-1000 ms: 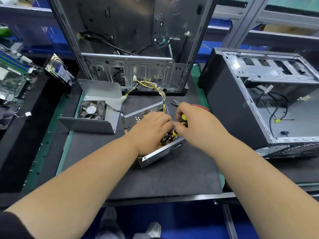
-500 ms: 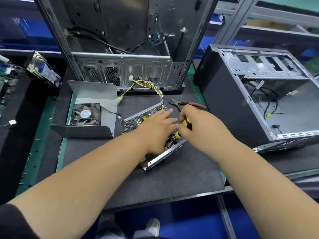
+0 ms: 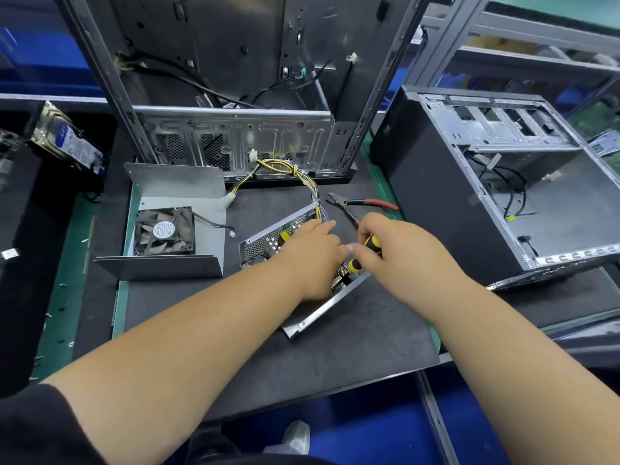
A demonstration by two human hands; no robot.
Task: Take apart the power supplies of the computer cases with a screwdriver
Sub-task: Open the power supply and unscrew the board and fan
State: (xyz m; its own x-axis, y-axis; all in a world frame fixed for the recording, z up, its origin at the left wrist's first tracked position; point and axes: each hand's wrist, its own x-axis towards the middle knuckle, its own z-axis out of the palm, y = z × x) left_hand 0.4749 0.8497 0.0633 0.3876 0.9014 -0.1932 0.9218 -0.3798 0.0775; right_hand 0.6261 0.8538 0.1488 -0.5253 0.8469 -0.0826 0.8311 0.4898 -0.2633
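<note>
An opened power supply (image 3: 268, 241) with a perforated metal wall lies on the dark mat, its yellow and black cable bundle (image 3: 288, 171) trailing toward the case behind. My left hand (image 3: 313, 255) rests on top of its inside parts, fingers stretched out. My right hand (image 3: 396, 250) grips a yellow-and-black screwdriver (image 3: 364, 255), which points down into the supply's near right corner. The tip is hidden by the hands. The supply's removed cover (image 3: 174, 229), with a fan (image 3: 164, 231) in it, sits to the left.
An upright stripped case (image 3: 235, 95) stands behind the supply. A second case (image 3: 436, 196) lies on its side at the right. Red-handled cutters (image 3: 362, 204) lie between them. A hard drive (image 3: 70, 142) is at the far left. Small screws dot the green strip (image 3: 60, 297).
The view has shifted slightly. Both hands stay on the power supply, and the right hand has turned a little on the screwdriver.
</note>
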